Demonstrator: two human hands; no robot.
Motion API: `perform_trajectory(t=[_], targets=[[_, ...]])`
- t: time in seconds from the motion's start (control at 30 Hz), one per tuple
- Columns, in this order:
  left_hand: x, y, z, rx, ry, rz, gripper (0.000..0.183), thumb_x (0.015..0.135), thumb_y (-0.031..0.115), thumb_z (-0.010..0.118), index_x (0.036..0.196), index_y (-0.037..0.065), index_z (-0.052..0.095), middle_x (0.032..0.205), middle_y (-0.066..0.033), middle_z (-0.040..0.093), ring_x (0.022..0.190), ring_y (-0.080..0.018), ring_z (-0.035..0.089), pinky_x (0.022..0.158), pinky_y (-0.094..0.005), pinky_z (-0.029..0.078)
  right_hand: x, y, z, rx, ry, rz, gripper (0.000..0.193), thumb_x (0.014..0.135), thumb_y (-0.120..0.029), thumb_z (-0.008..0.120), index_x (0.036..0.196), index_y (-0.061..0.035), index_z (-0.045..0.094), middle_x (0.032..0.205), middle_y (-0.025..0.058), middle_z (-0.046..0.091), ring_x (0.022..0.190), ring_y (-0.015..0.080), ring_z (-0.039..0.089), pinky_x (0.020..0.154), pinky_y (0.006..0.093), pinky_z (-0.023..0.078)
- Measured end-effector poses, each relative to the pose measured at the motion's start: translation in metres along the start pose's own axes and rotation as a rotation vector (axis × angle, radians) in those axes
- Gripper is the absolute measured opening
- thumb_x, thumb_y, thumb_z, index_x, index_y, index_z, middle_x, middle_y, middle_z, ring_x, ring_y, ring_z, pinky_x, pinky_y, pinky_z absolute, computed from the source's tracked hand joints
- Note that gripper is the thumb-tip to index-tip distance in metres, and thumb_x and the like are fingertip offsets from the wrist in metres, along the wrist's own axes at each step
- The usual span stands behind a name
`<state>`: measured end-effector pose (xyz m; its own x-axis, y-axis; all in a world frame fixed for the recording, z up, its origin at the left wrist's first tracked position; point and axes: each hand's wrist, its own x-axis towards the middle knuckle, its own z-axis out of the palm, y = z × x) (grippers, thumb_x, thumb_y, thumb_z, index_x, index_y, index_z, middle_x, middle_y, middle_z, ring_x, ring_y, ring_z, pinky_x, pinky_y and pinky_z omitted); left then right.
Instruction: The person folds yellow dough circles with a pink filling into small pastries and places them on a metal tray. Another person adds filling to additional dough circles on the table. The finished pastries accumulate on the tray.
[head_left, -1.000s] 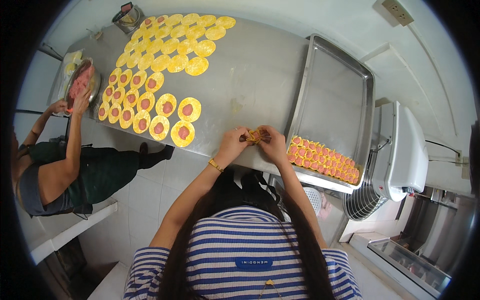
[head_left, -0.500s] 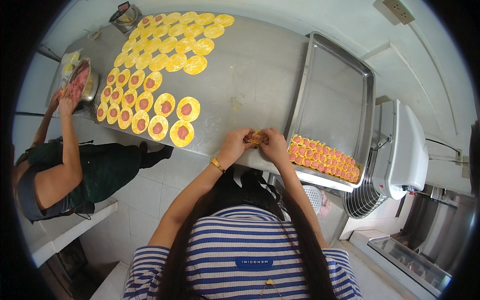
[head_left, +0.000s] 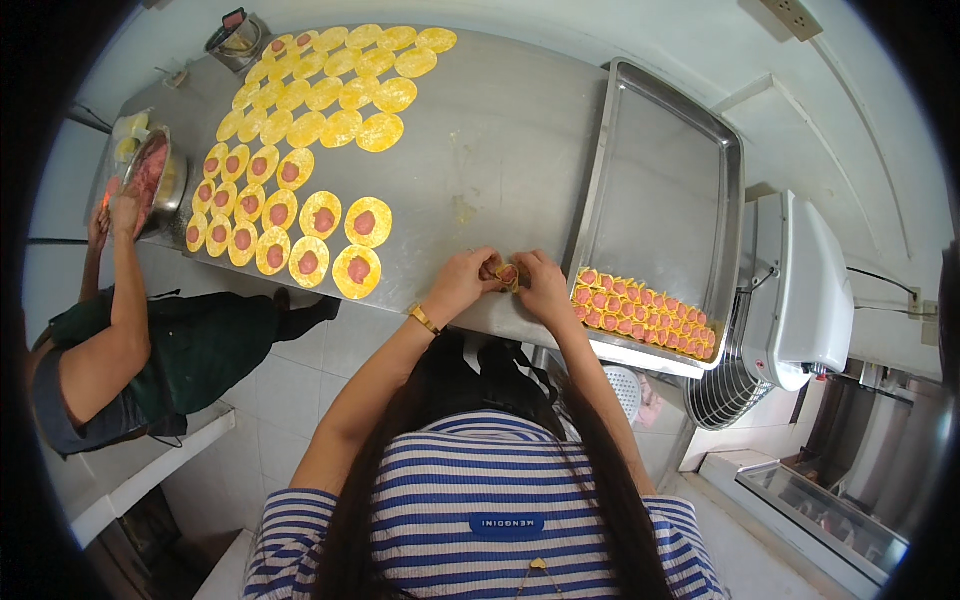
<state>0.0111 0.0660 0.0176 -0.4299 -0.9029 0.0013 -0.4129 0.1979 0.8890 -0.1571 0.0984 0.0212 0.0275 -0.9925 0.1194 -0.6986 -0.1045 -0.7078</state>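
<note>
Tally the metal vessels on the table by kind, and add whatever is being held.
Flat tray: 1
Bowl of pink filling: 1
Small pot: 1
Held dumpling: 1
Total: 4

Steel table (head_left: 500, 150) with yellow wrappers (head_left: 330, 95), bowl (head_left: 165, 180), tray (head_left: 665, 190).

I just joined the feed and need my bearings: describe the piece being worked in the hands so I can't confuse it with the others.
On the steel table, look left of the metal tray. There the left hand and right hand pinch one dumpling. It alone is off the table, between flat wrappers and finished rows.
</note>
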Motion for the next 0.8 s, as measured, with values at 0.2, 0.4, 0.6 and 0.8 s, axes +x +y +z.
perform_trajectory(t=[0.2,0.4,0.6,0.8], targets=[[0.006,-0.004,0.006,-0.007,-0.045,0.007,0.026,0.072,0.014,0.076,0.085,0.001,0.059,0.076,-0.0151,0.065,0.068,-0.0292,0.064,0.065,-0.0367,0.050,0.003,-0.003,0.007,-0.007,-0.042,0.106,0.026,0.069,0.005,0.060,0.093,-0.0036,0.066,0.083,0.0132,0.062,0.079,0.0327,0.063,0.070,0.0391,0.050],[0.003,-0.004,0.009,-0.054,-0.013,-0.064,0.024,0.072,0.009,0.076,0.086,0.001,0.058,0.074,-0.0135,0.065,0.068,-0.0234,0.065,0.064,-0.0335,0.051,0.005,-0.004,-0.001,0.058,-0.036,0.017,0.022,0.068,0.004,0.061,0.089,-0.0027,0.064,0.087,0.0145,0.062,0.086,0.0358,0.060,0.076,0.0435,0.047],[0.001,-0.003,0.010,-0.085,0.009,-0.104,0.026,0.072,0.007,0.076,0.088,0.001,0.056,0.075,-0.0128,0.066,0.071,-0.0221,0.067,0.065,-0.0323,0.053,0.000,-0.003,0.002,0.029,-0.057,0.102,0.032,0.068,0.006,0.058,0.099,-0.0017,0.062,0.094,0.0169,0.061,0.090,0.0370,0.059,0.077,0.0431,0.048],[-0.002,-0.003,0.013,-0.031,-0.064,-0.140,0.027,0.073,0.006,0.074,0.095,0.001,0.058,0.080,-0.0126,0.067,0.074,-0.0242,0.068,0.067,-0.0324,0.054,-0.001,-0.006,-0.004,0.079,-0.035,-0.001,0.029,0.070,0.004,0.059,0.099,-0.0029,0.062,0.094,0.0163,0.060,0.088,0.0376,0.060,0.075,0.0438,0.049]])
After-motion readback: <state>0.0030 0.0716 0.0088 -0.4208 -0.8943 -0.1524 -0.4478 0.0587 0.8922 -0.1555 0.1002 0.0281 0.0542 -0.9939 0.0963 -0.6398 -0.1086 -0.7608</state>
